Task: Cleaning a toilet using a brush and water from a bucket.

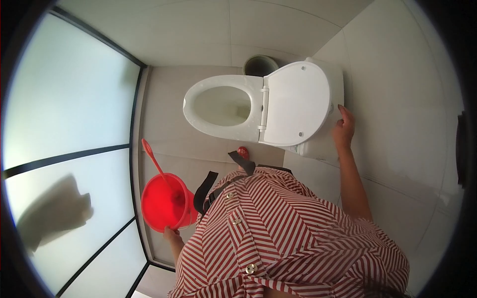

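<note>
My left hand [172, 234] grips the rim of a red plastic bucket [164, 203], low at the left. A red long-handled brush [152, 156] leans in the bucket, its handle sticking up past the rim and its lower end dark. Over the back of the toilet tank [337, 85] is my right hand [344, 126], its fingers bent near the flush button [331, 108] and nothing seen in them. Whether a fingertip touches the tank is hard to tell. The white toilet [220, 80] has its seat down and its lid [298, 104] raised against the tank.
A round bin [261, 65] stands between the toilet and the tiled wall. Frosted glass panels in black frames [132, 111] run along the left, with a dark blurred shape behind them. A red shoe [243, 152] shows on the tiled floor below the toilet. Black straps hang at my waist.
</note>
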### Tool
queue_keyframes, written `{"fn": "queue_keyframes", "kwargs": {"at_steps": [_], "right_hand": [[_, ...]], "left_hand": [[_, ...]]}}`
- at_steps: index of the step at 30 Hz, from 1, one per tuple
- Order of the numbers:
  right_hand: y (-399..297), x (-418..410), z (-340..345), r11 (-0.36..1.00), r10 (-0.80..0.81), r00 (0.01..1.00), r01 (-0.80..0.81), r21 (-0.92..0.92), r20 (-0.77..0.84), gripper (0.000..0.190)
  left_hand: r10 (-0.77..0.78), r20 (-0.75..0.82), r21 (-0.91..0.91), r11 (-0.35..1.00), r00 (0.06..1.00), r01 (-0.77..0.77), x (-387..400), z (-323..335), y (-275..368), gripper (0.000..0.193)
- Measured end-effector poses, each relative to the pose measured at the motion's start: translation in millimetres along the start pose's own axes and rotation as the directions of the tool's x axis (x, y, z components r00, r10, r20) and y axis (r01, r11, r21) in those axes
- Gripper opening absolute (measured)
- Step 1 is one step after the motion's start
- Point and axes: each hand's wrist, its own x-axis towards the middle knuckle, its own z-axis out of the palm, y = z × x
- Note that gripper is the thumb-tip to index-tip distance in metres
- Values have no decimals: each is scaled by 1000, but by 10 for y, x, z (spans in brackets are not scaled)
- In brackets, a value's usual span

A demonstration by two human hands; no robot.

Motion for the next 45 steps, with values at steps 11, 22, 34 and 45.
{"fn": "queue_keyframes", "kwargs": {"at_steps": [11,22,34,45], "right_hand": [[50,158,85,942,172,985,-172,288,27,43],[250,213,130,868,296,955,-261,423,-18,40],[759,303,263,919,240,969,-208,336,-56,33],[957,253,298,919,287,954,-250,304,-86,34]], "left_hand": [[43,-34,15,999,999,-42,-215,-319,-2,5],[-44,1,-38,998,999,44,22,-273,-246,4],[-1,46,-30,1000,999,2,-258,-119,-355,5],[-131,-96,-27,991,987,129,-44,-210,-539,11]]}}
